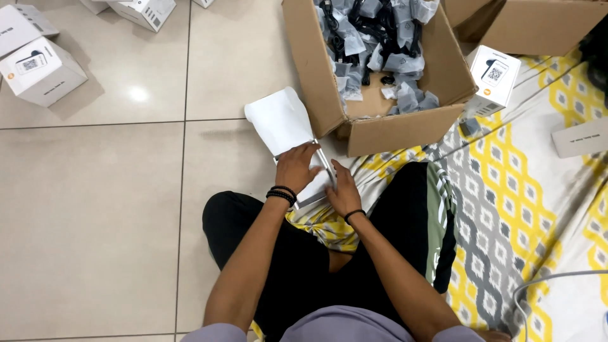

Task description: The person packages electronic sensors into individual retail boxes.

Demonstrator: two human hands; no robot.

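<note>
A small white carton (283, 123) lies on the floor in front of my crossed legs, its lid flap raised toward the far side. My left hand (296, 167) rests on top of the carton's near end, fingers curled over its edge. Beside it my right hand (343, 190) presses against the carton's right side near the same edge. Both wrists carry dark bracelets. The carton's inside is hidden by my hands.
An open cardboard box (380, 130) full of bagged black cables stands just beyond the carton. White product boxes sit at the right (493, 76) and far left (39, 69). A yellow and grey patterned mat (525, 202) covers the floor on the right.
</note>
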